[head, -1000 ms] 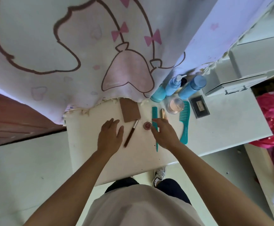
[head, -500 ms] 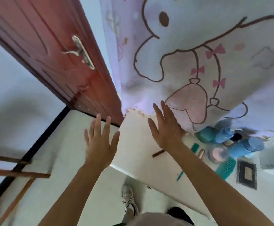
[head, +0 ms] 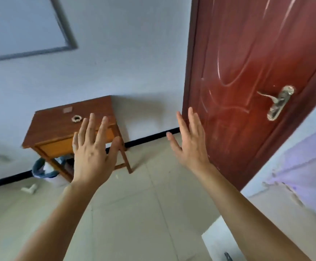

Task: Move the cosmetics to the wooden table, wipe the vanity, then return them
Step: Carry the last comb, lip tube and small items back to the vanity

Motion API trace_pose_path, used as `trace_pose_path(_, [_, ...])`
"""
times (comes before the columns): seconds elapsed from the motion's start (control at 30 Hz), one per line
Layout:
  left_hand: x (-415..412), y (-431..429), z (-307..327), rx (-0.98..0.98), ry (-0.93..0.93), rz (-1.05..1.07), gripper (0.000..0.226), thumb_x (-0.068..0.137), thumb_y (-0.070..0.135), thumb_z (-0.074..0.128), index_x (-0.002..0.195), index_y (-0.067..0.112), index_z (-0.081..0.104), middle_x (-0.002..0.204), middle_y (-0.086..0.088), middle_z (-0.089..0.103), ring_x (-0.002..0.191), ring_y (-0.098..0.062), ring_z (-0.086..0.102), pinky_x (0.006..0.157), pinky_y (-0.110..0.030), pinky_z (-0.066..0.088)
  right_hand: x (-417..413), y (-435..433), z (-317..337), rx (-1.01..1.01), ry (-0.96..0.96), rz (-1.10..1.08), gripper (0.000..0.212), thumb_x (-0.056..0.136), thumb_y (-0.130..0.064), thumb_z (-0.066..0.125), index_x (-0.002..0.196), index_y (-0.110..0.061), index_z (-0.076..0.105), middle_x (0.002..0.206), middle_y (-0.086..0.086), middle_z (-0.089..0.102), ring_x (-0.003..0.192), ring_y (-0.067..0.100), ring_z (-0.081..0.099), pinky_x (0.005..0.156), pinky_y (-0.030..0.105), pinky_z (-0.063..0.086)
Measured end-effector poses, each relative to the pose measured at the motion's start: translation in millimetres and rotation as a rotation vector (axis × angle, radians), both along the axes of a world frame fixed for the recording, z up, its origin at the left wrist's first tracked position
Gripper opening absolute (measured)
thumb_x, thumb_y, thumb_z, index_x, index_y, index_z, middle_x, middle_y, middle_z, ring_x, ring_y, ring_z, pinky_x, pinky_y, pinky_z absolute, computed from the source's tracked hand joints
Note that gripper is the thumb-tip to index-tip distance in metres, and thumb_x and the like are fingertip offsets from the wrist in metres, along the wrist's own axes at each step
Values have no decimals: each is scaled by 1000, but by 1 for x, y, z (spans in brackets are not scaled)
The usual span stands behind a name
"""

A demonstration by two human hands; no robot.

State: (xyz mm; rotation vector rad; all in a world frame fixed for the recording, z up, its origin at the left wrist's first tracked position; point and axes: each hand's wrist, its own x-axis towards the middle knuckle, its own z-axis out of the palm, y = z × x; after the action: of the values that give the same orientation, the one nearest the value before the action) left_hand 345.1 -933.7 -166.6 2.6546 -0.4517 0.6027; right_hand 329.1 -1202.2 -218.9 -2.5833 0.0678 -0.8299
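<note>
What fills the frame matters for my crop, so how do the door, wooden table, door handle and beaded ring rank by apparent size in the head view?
1. door
2. wooden table
3. door handle
4. beaded ring
The door looks nearer, inflating its lead.

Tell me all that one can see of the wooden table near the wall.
The wooden table is small, with a dark red-brown top, a lighter orange front panel and thin legs joined by a low rail. It stands upright on the tiled floor, against the pale wall, left of the red door. A small pale ring and a flat rectangular piece lie on top. The left hand, open, hides part of its front.
</note>
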Motion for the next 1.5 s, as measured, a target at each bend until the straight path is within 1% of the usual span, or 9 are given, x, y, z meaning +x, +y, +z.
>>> trace_pose_path(0.17, [53, 123, 16, -44, -40, 127, 62, 96, 46, 40, 152, 20, 30, 160, -10, 23, 148, -29, 18, 115, -56, 22, 90, 131, 18, -22, 46, 182, 68, 100, -56, 37, 157, -25, 15, 165, 9, -2, 152, 29, 1, 121, 44, 12])
trace_pose_path(0.33, [107, 185, 11, -69, -1, 230, 62, 97, 49, 37, 152, 22, 29, 161, -8, 21, 148, -28, 18, 117, -53, 21, 158, 204, 13, -55, 83, 290, 69, 100, -59, 32, 157, -31, 5, 165, 3, -10, 152, 22, -8, 120, 38, 6])
trace_pose_path(0.6, [226, 228, -22, -2, 54, 269, 63, 99, 53, 35, 154, 23, 26, 162, -7, 18, 149, -27, 16, 118, -53, 20, 292, 252, -12, -34, 89, 346, 70, 100, -55, 39, 158, -27, 12, 166, 7, 0, 152, 26, 3, 120, 38, 10])
trace_pose_path(0.8, [362, 229, -26, 50, 70, 283, 68, 96, 57, 30, 154, 23, 24, 162, -7, 17, 150, -26, 14, 118, -51, 18, 437, 267, -24, 17, 114, 382, 72, 100, -57, 38, 158, -27, 8, 166, 6, -5, 152, 25, -2, 121, 37, 6])
trace_pose_path(0.9, [420, 230, -23, 81, 101, 285, 66, 98, 58, 28, 154, 24, 23, 163, -6, 15, 150, -24, 11, 119, -51, 16, 504, 274, -15, 25, 121, 406, 71, 99, -57, 37, 157, -24, 14, 165, 8, -1, 152, 26, 0, 121, 40, 10])
trace_pose_path(1.03, [479, 245, -31, 105, 148, 315, 66, 96, 54, 36, 154, 26, 24, 163, -5, 14, 150, -24, 11, 120, -52, 15, 578, 288, -14, 23, 180, 454, 71, 99, -55, 40, 156, -21, 16, 165, 10, 0, 152, 27, 1, 121, 39, 8])
trace_pose_path(1.1, [504, 259, -44, 119, 165, 334, 64, 98, 53, 38, 154, 26, 23, 163, -5, 13, 150, -23, 11, 119, -53, 16, 606, 299, -24, 11, 224, 486, 71, 99, -55, 38, 157, -21, 13, 165, 9, -1, 152, 26, 0, 120, 36, 6])
trace_pose_path(1.2, [543, 284, -72, 140, 210, 370, 63, 99, 56, 32, 154, 27, 22, 163, -3, 11, 150, -23, 10, 119, -52, 15, 644, 320, -45, -25, 266, 529, 72, 99, -54, 40, 157, -20, 12, 165, 11, 1, 152, 27, 3, 120, 39, 12])
trace_pose_path(1.5, [661, 374, -190, 299, 591, 359, 66, 99, 57, 31, 155, 28, 12, 165, -3, 1, 151, -25, 5, 118, -51, 14, 718, 391, -148, -187, 633, 591, 78, 99, -52, 41, 156, -27, -5, 164, 6, -16, 152, 26, -3, 120, 42, 12])
